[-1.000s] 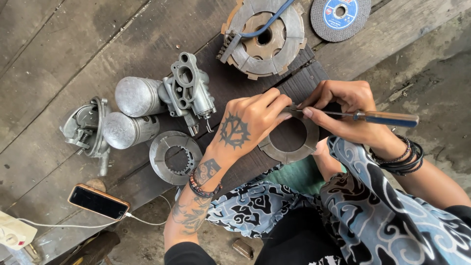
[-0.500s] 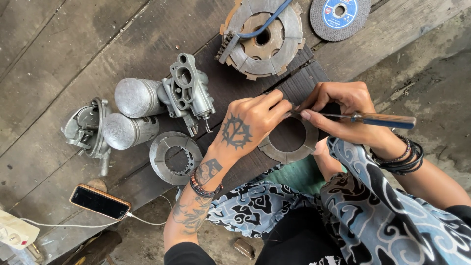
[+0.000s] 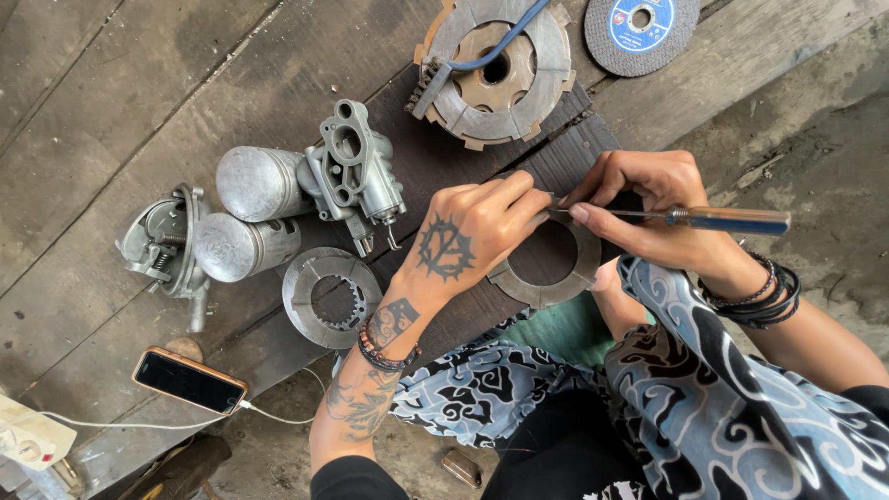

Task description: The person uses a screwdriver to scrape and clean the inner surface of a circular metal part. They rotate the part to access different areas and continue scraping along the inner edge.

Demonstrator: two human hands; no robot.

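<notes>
The left hand [image 3: 468,243] is pinching a flat grey metal ring [image 3: 546,268] flat while the right hand [image 3: 648,208], fingers closed round a clear-handled screwdriver [image 3: 704,219], is scraping its far edge, which probably calls for steady pressure.

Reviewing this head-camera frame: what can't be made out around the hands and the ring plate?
- Screwdriver tip: hidden between the left hand and right hand, so its contact point cannot be seen.
- Ring plate: its upper-left edge lies under the left hand.
- Cutting disc: its top is cut off by the frame's upper edge.
- White adapter: cut off at the left edge.
</notes>
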